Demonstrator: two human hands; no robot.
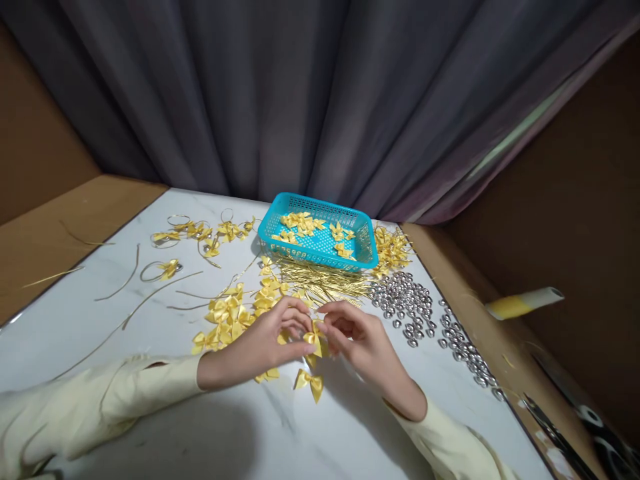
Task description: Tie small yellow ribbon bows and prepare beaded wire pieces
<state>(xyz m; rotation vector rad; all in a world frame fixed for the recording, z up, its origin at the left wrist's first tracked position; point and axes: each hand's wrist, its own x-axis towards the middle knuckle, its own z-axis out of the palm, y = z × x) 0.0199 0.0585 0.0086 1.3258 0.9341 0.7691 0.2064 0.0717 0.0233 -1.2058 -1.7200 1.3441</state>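
Observation:
Near the middle of the table, my left hand (277,340) and my right hand (363,340) meet around a yellow satin bow (313,340). My left thumb and fingers pinch the bow from the left. The fingertips of my right hand are closed at its upper right edge; whether they also hold a cord is too small to tell. Just below lies another yellow bow (310,382) on the white marbled tabletop (200,427). A loose heap of yellow bows (227,317) spreads beside and partly behind my left hand.
Behind my hands stands a turquoise basket (320,252) with several bows inside. Gold cords (325,281) lie in front of it, silver bells or beads (405,300) to the right. Bows with looped cords (170,269) lie at left. A yellow-and-white tube (525,303) is at far right.

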